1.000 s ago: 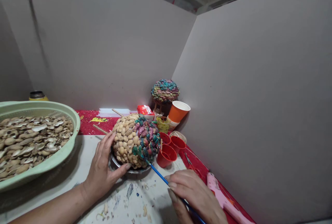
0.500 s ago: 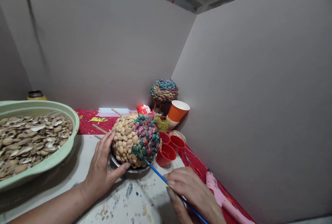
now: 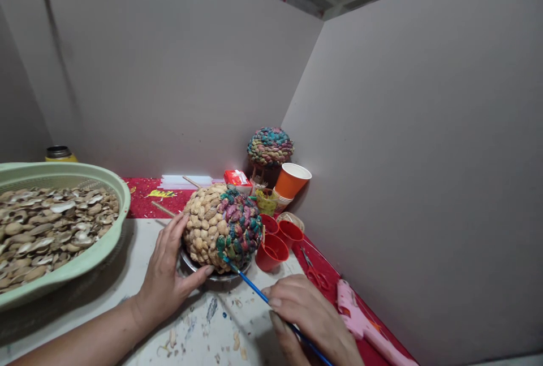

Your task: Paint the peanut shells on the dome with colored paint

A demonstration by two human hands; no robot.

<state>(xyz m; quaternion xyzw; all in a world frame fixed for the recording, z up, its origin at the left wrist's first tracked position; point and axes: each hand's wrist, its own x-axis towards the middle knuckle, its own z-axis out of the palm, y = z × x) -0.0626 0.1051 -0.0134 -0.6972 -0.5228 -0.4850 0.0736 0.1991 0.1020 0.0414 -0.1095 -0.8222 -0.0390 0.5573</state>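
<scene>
A ball covered in peanut shells [image 3: 206,224] rests in a metal bowl [image 3: 229,277] in front of me. Its left part is bare tan shell, and its right part is painted green, blue and purple. My left hand [image 3: 163,275] steadies the ball, fingers along its left side and thumb by the bowl's front rim. Between the fingers of my right hand [image 3: 311,315] is a blue paintbrush [image 3: 257,291], its tip touching green shells low on the front of the ball. Red cups [image 3: 271,254] stand close to the ball's right side.
A green basket of peanut shells [image 3: 123,196] fills the left. Behind stand a painted shell piece [image 3: 270,146], an orange paper cup [image 3: 292,180] and a red box [image 3: 237,179]. Red scissors [image 3: 316,276] and a pink glue gun [image 3: 360,315] lie at right, by the grey partition.
The brush tip and my right hand have shifted slightly left along the lower front of the ball. My left hand stays in place. More of the scissors shows.
</scene>
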